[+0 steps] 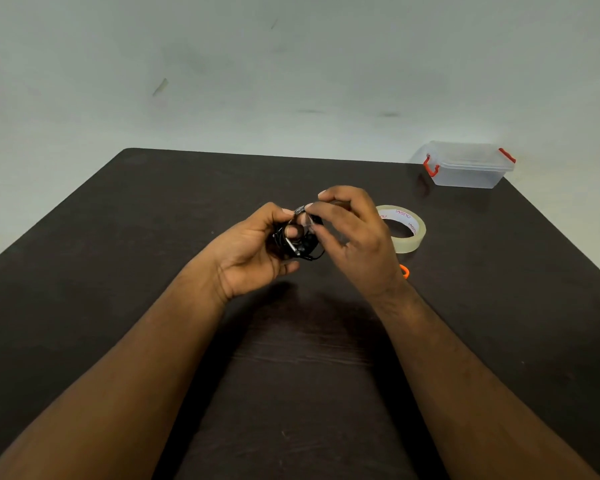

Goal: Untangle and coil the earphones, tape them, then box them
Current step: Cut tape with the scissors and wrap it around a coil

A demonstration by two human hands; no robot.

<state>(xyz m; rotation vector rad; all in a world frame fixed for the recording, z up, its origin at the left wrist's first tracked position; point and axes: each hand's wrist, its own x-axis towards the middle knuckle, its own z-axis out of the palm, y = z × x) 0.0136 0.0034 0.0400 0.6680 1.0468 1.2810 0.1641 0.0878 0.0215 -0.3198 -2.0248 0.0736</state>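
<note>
The left hand (pixel 257 247) is closed around the coiled earphones (pixel 300 242), holding the bundle above the worktop (pixel 153 254) near its centre. The coil faces the camera, its ring roughly upright, with a fingertip showing through its opening. The right hand (pixel 347 230) meets the coil from the right, thumb and forefinger pinched at the upper rim, where a short clear tape strip (pixel 305 216) appears to lie across the strands. Judgement: the taping step is in hand; the strip needs wrapping over the rim and pressing flat.

The tape roll (pixel 404 230) lies flat just beside the right hand, to its right. A small orange item (pixel 405 271) shows behind the right wrist; what it is cannot be told. The box (pixel 470 169), clear with red latches and its lid on, stands at the far right corner, close to the worktop edge and well apart from the hands.

For boxing, the right hand is nearer the box. The route there passes over the roll. The left half of the worktop offers open room.
</note>
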